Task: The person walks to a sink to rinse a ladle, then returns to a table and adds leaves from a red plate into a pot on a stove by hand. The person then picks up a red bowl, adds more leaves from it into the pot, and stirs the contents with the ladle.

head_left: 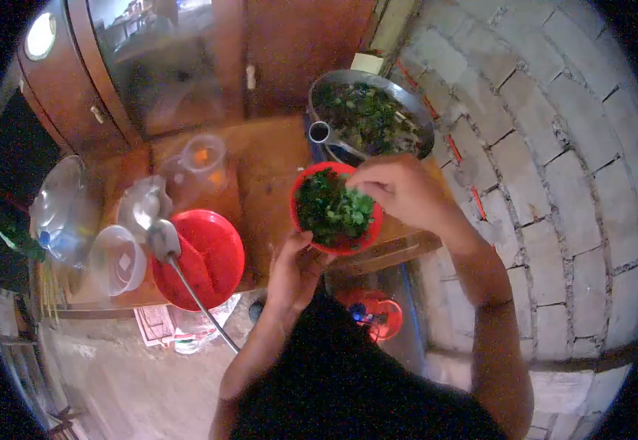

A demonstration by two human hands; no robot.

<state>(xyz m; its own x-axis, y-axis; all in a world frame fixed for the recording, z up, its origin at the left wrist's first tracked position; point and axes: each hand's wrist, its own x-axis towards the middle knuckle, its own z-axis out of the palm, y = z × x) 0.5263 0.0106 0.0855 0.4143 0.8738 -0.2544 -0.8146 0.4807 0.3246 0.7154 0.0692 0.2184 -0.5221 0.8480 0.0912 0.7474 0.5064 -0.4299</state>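
A small red bowl of chopped green herbs is in front of me over the table's front edge. My left hand holds it from below left, with the thumb at the rim. Above the bowl's right side is my right hand, its fingers pinched together at the herbs; whether leaves are between the fingertips is too small to tell. Behind the bowl stands a large metal pan with greens and other food in it, and a handle with a round open end juts toward me.
Left on the wooden table are a large red basin with a long-handled ladle across it, a white plastic tub and a clear container. A block wall bounds the right. Below, an orange-red container.
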